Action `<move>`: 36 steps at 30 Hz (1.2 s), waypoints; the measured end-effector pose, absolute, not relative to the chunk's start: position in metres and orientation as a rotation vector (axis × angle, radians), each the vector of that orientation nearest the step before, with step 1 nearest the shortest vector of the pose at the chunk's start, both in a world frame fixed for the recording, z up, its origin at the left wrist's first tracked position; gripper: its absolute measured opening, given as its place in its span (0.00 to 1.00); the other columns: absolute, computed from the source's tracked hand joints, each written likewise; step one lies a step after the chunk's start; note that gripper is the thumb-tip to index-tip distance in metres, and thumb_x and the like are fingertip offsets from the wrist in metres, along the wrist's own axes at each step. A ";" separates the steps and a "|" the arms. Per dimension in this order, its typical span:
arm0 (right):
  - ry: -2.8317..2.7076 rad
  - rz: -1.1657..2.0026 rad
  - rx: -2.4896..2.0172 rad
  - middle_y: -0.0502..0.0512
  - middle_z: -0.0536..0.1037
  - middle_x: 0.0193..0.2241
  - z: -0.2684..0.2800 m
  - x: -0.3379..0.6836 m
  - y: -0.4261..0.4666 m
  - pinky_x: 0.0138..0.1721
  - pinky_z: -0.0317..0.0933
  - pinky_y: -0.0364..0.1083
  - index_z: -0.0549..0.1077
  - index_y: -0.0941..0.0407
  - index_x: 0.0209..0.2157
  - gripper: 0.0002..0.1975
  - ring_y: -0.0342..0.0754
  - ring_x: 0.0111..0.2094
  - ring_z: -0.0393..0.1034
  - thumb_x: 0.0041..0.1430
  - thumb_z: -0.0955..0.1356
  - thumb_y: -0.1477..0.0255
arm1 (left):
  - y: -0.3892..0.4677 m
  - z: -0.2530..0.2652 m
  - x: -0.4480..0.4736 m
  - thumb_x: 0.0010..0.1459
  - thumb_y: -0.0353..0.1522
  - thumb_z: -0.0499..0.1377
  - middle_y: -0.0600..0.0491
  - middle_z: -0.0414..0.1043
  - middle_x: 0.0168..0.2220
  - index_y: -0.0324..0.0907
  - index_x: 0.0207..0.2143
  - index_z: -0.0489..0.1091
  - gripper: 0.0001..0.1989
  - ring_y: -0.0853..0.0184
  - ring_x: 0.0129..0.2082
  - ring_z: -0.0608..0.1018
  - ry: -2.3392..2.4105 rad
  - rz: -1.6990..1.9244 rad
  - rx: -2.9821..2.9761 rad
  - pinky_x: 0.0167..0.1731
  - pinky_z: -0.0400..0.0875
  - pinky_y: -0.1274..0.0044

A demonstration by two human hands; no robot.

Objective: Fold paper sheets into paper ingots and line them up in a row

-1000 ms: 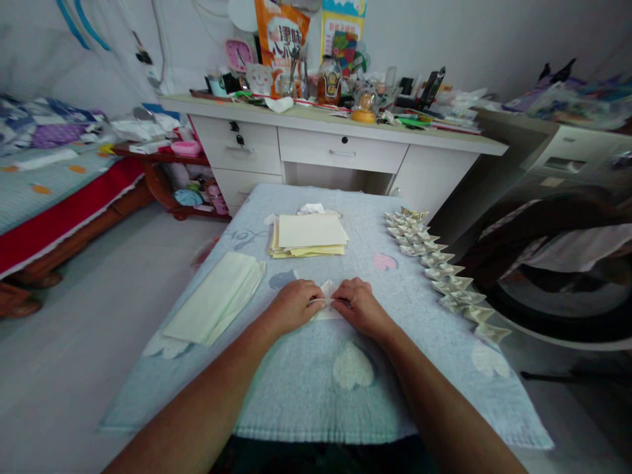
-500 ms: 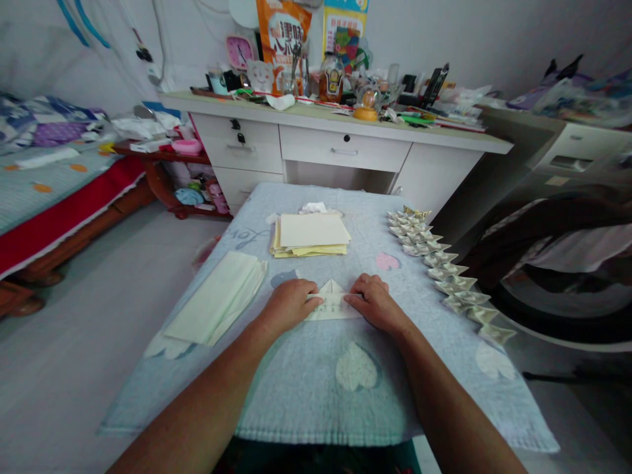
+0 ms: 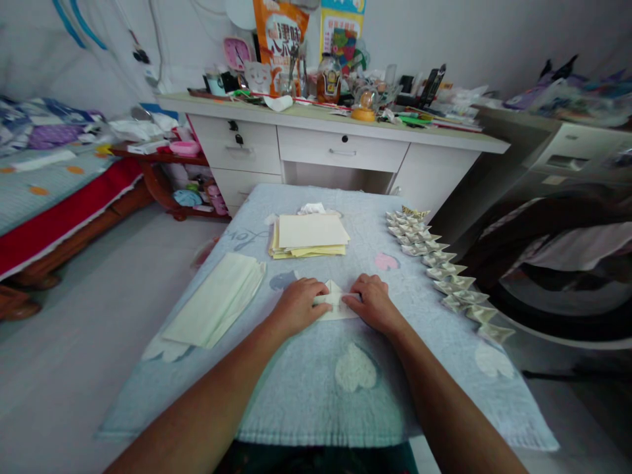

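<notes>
A small folded sheet of paper [image 3: 336, 304] with a pointed top lies on the cloth-covered table [image 3: 296, 388] in front of me. My left hand [image 3: 303, 304] grips its left side, thumb and fingers closed on a folded-up strip. On the right side my right hand [image 3: 372, 299] pinches the same strip. Both hands hide the paper's outer ends. Beyond them sits a stack of cream and yellow paper sheets [image 3: 313, 232]. A pile of pale folded paper [image 3: 217, 299] lies to the left.
A row of folded paper boats [image 3: 434, 263] runs along the table's right side. Behind stands a white desk [image 3: 345, 148] crowded with a jar [image 3: 329, 78], a pink clock [image 3: 237, 54] and other items. At right is a front-loading washing machine [image 3: 567, 155]; a bed [image 3: 49, 191] is at left.
My left hand has slid right along the paper, closer to my right hand. The right hand stays almost in place. The camera view has shifted slightly.
</notes>
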State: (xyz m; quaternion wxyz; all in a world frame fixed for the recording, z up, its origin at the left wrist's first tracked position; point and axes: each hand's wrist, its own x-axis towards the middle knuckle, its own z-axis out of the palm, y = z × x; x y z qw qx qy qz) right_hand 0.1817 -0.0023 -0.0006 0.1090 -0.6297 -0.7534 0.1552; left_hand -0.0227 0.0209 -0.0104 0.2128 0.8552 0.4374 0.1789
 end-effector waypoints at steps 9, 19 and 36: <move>-2.154 0.478 -1.898 0.55 0.73 0.36 0.003 0.186 -0.001 0.39 0.46 0.47 0.76 0.56 0.30 0.11 0.49 0.40 0.60 0.58 0.68 0.63 | 0.020 -0.014 -0.017 0.55 0.36 0.59 0.52 0.74 0.32 0.42 0.30 0.69 0.06 0.64 0.35 0.74 1.382 0.454 2.362 0.36 0.62 0.75; -2.139 0.430 -1.939 0.54 0.72 0.34 0.001 0.187 0.000 0.38 0.45 0.47 0.74 0.56 0.26 0.12 0.50 0.40 0.60 0.58 0.69 0.63 | 0.022 -0.006 -0.034 0.54 0.33 0.59 0.54 0.73 0.31 0.43 0.31 0.69 0.04 0.65 0.34 0.74 1.403 0.377 2.271 0.33 0.60 0.76; -2.363 0.274 -1.626 0.54 0.72 0.35 0.000 0.155 -0.012 0.40 0.48 0.46 0.71 0.56 0.34 0.07 0.48 0.38 0.61 0.58 0.62 0.78 | 0.024 -0.002 -0.044 0.54 0.27 0.55 0.52 0.67 0.33 0.43 0.32 0.70 0.06 0.64 0.39 0.69 1.249 0.345 2.388 0.42 0.61 0.74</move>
